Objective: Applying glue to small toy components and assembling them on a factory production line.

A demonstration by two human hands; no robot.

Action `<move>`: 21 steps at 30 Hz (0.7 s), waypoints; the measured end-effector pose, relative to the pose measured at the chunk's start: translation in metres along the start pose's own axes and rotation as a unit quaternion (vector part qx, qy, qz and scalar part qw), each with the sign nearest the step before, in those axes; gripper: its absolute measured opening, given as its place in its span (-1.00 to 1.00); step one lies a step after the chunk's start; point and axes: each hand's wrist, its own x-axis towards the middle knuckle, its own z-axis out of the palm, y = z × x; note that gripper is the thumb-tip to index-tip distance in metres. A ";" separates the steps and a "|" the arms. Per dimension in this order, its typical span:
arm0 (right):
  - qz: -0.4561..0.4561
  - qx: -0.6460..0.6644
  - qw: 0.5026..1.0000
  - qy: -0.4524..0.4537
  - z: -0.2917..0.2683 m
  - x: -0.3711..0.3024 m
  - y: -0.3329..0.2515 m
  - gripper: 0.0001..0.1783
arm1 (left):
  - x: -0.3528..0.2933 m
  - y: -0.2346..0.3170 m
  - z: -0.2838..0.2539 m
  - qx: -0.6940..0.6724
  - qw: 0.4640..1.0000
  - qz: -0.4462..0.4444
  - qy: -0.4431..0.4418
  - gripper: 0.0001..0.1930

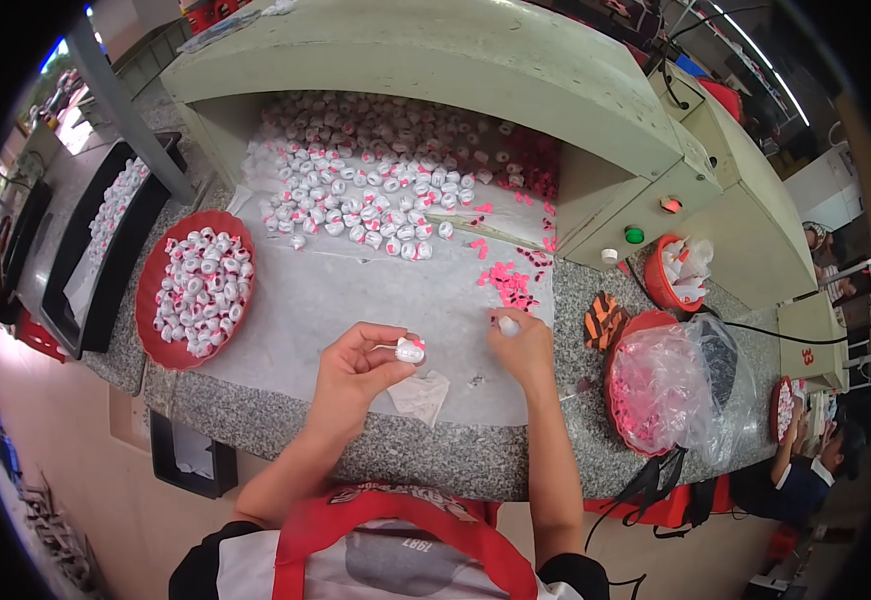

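Between the thumb and fingers of my left hand (353, 370) is a small white cat-head figure (410, 349) with a pink bow. My right hand (521, 347) is closed near the right edge of the paper sheet. A bit of something whitish (508, 326) shows at its fingers, too small to name. Just beyond it lie loose pink bow pieces (508, 284), some with dark spots. A crumpled white cloth (419, 397) rests on the paper between my hands. Farther back, many white heads (375, 205) spread under a grey-green hood (435, 60).
A red basket (145, 330) of white heads stands at left, beside a black tray (65, 310). At right are a red basket with a pink-filled plastic bag (660, 385), an orange-and-black striped piece (605, 320) and a small red bucket (660, 285). Another person (805, 480) works far right.
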 end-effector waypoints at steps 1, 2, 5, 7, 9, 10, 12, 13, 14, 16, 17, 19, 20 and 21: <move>0.135 0.168 0.974 -0.074 -0.006 -0.001 -0.006 -0.80 | 0.002 0.001 -0.003 -0.003 1.000 0.002 0.002 -0.70; 0.265 0.325 0.896 -0.148 -0.014 -0.004 -0.018 -0.82 | 0.001 0.003 -0.005 -0.005 1.000 -0.002 0.010 -0.70; 0.280 0.449 0.843 -0.099 -0.022 -0.014 -0.048 -0.86 | 0.001 0.006 -0.007 -0.001 1.000 0.002 0.013 -0.71; 0.270 0.464 0.838 -0.103 -0.027 -0.017 -0.068 -0.86 | 0.002 0.006 -0.010 0.008 1.000 0.012 0.013 -0.71; 0.257 0.480 0.832 -0.108 -0.032 -0.017 -0.088 -0.86 | 0.003 0.007 -0.011 0.005 0.999 0.031 0.012 -0.71; 0.213 0.485 0.841 -0.113 -0.033 -0.017 -0.099 -0.87 | 0.003 0.008 -0.012 0.004 0.999 0.034 0.018 -0.71; 0.168 0.487 0.849 -0.119 -0.037 -0.018 -0.122 -0.88 | 0.004 0.010 -0.011 0.009 0.999 0.041 0.019 -0.70; 0.189 0.478 0.850 -0.112 -0.039 -0.017 -0.134 -0.88 | 0.004 0.011 -0.011 0.008 0.999 0.041 0.022 -0.70; 0.210 0.470 0.851 -0.105 -0.038 -0.018 -0.141 -0.89 | 0.004 0.011 -0.010 0.005 0.999 0.046 0.020 -0.70; 0.189 0.450 0.868 -0.092 -0.031 -0.019 -0.144 -0.89 | 0.003 0.012 -0.009 0.002 0.999 0.050 0.019 -0.70; 0.168 0.428 0.885 -0.076 -0.030 -0.020 -0.143 -0.89 | 0.002 0.012 -0.008 0.006 0.998 0.067 0.016 -0.71; 0.154 0.427 0.888 -0.076 -0.027 -0.018 -0.138 -0.88 | 0.003 0.012 -0.007 0.011 0.996 0.083 0.012 -0.71; 0.138 0.426 0.891 -0.078 -0.026 -0.017 -0.136 -0.87 | 0.004 0.012 -0.006 0.015 0.996 0.093 0.006 -0.71; 0.139 0.427 0.890 -0.078 -0.027 -0.016 -0.135 -0.87 | 0.004 0.011 -0.006 0.019 0.994 0.104 -0.001 -0.71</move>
